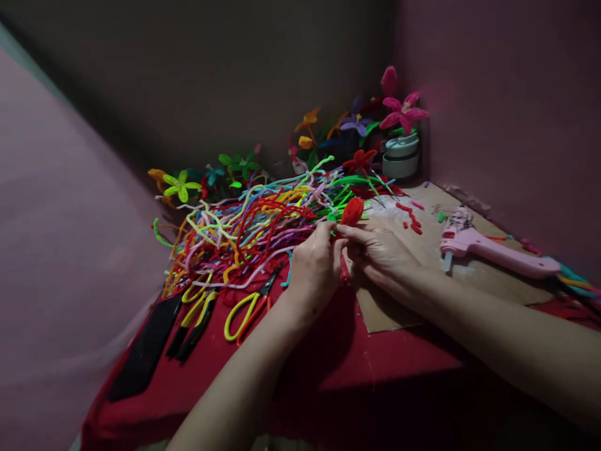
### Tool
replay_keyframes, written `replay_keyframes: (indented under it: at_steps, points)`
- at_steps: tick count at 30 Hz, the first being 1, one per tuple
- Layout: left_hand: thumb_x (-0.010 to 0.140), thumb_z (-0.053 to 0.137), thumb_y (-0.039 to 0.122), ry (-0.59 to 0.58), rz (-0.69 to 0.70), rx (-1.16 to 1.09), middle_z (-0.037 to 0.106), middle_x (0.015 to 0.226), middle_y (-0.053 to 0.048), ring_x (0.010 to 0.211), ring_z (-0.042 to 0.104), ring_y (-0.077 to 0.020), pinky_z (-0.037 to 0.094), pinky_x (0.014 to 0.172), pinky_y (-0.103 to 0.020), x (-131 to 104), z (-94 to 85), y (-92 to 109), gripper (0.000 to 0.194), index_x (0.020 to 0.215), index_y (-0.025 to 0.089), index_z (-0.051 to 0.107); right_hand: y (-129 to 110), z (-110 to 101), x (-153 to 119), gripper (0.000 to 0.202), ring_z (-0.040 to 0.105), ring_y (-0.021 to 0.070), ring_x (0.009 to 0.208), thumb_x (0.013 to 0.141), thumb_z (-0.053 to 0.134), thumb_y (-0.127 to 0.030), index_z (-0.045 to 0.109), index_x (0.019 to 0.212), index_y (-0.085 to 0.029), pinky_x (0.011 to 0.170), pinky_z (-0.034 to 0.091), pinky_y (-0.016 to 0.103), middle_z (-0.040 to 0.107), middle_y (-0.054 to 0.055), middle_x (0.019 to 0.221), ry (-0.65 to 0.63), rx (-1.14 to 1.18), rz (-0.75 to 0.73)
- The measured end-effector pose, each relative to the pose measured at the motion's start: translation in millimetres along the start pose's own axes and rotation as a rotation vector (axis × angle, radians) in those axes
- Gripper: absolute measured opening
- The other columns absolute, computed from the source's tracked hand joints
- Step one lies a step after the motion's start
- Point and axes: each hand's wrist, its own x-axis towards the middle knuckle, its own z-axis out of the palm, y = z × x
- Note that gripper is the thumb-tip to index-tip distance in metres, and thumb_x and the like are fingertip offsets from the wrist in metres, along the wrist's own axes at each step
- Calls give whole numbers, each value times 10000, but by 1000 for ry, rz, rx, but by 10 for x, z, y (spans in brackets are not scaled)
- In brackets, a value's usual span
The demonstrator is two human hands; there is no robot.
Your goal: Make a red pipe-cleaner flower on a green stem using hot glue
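Observation:
My left hand (313,266) and my right hand (382,250) meet fingertip to fingertip above the front of the table. Both are closed in a pinch. A red fuzzy pipe-cleaner bud (353,212) rises just above my right fingers, and a small green pipe-cleaner piece (332,218) pokes up over my left fingertips. My fingers hide where the two pieces may join. Behind my hands spreads a tangled heap of pipe cleaners (239,219) in many colours.
Yellow-and-red scissors (244,313), yellow-and-black pliers (197,319) and a black flat object (146,351) lie on the red tablecloth (323,351). A pink glue gun (507,250) rests on a brown board (389,313) at right. Pipe-cleaner flowers (404,113) stand behind, near a lidded container (400,156).

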Motion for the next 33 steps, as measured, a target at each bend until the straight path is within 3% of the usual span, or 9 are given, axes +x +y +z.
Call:
replay_keyframes:
  at_steps: [4, 8, 15, 22, 29, 33]
  points:
    - [861, 482, 221, -60, 41, 183, 662, 887, -84, 813, 638, -195, 455, 659, -268, 66, 32, 23, 136, 962, 154, 543, 3, -79, 73, 184, 371, 46, 404, 549, 754, -151, 578, 602, -139, 388, 246, 199, 490, -64, 459, 91, 20, 74]
    - [892, 399, 214, -111, 99, 346, 651, 851, -79, 734, 626, -184, 407, 564, -253, 123, 89, 27, 180, 917, 154, 567, -29, -92, 103, 181, 336, 45, 407, 575, 723, -133, 544, 565, -151, 383, 220, 201, 477, -69, 456, 112, 82, 93]
    - [881, 389, 192, -49, 210, 342, 637, 743, -70, 627, 587, -149, 360, 510, -224, 103, 84, -102, 238, 905, 149, 622, -18, -55, 99, 218, 291, 51, 400, 575, 681, -97, 485, 501, -157, 383, 185, 209, 426, -58, 422, 118, 80, 129]
    - [839, 494, 178, 80, 141, -60, 698, 807, -62, 725, 639, -145, 458, 675, -229, 91, 12, -193, 177, 902, 156, 658, -67, -14, 62, 122, 408, 63, 476, 535, 660, -59, 598, 602, -140, 445, 294, 207, 552, -23, 539, -10, 42, 73]
    - [806, 547, 227, 12, -74, -282, 679, 689, -25, 566, 608, -127, 453, 556, -227, 75, -28, -165, 151, 838, 167, 682, -105, 11, 19, 218, 333, 59, 392, 667, 683, -288, 519, 594, -165, 390, 207, 221, 447, -57, 459, -96, -197, -88]
    - [804, 543, 242, -36, -157, -354, 651, 634, -8, 538, 584, -122, 434, 518, -220, 73, -12, -165, 156, 861, 177, 673, -108, 18, -8, 235, 337, 62, 393, 703, 634, -289, 486, 565, -169, 403, 219, 228, 420, -57, 438, -129, -306, -165]
